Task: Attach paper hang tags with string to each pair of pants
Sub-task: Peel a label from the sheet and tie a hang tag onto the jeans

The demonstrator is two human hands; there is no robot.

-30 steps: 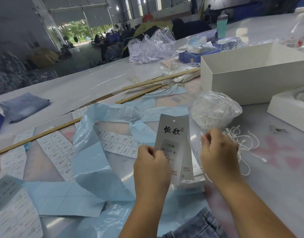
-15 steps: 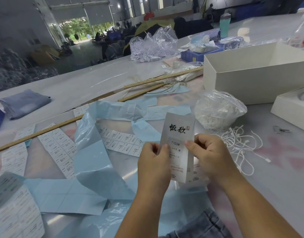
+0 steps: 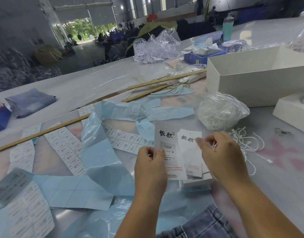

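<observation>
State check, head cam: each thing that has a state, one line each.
frosted tag: upright, pinched by left hand
white tag: fanned out beside it, held by right hand
string: in right fingers, not threaded
string bag: open, loose strings spilled beside it
large white box: lid off
folded jeans: folded, flat on table

garment factory | big hall, long table [image 3: 82, 86], folded jeans [image 3: 30, 102]
</observation>
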